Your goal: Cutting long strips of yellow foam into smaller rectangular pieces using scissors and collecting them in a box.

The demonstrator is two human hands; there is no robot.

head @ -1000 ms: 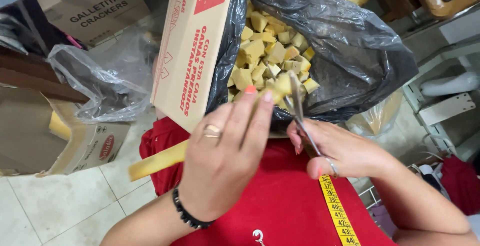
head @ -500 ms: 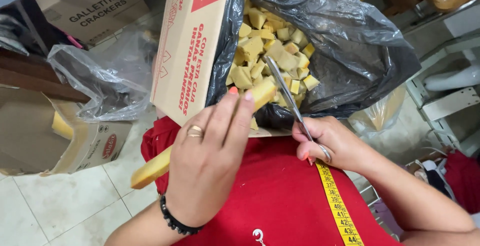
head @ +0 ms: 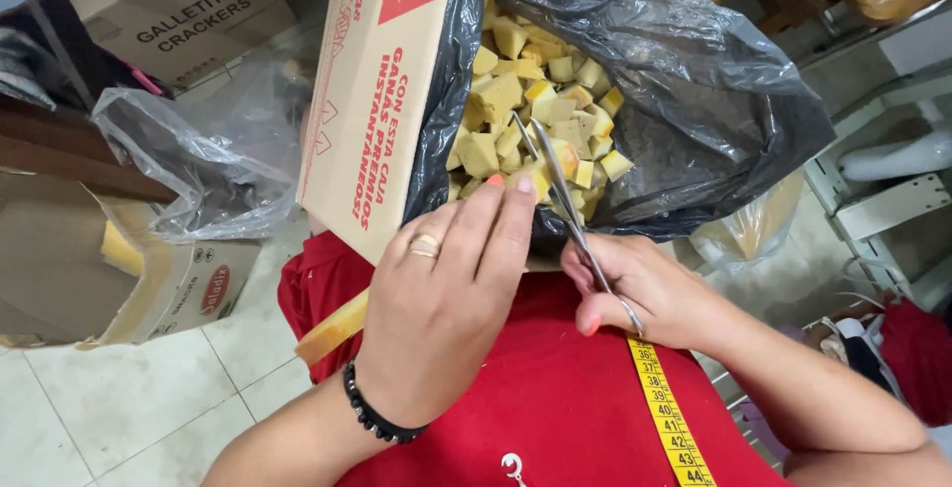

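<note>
My left hand (head: pixel 441 308) grips a long yellow foam strip (head: pixel 332 328) whose far tip reaches over the rim of a black plastic bag (head: pixel 714 100). My right hand (head: pixel 650 294) holds metal scissors (head: pixel 555 180), their blades apart around the strip's tip. The bag lines a tilted cardboard box (head: pixel 372 90) and holds several small yellow foam cubes (head: pixel 526 100). A ring sits on my left finger and a black bead bracelet (head: pixel 377 418) on that wrist.
A yellow measuring tape (head: pixel 664 413) hangs over my red shirt. A clear plastic bag (head: pixel 198 160) and an open cardboard box (head: pixel 119 269) with yellow foam lie at left on the tiled floor. White metal shelving (head: pixel 892 199) stands at right.
My left hand has pushed the foam strip further up toward the bag. The scissors have swung from beside the strip to straddle its tip, blades apart.
</note>
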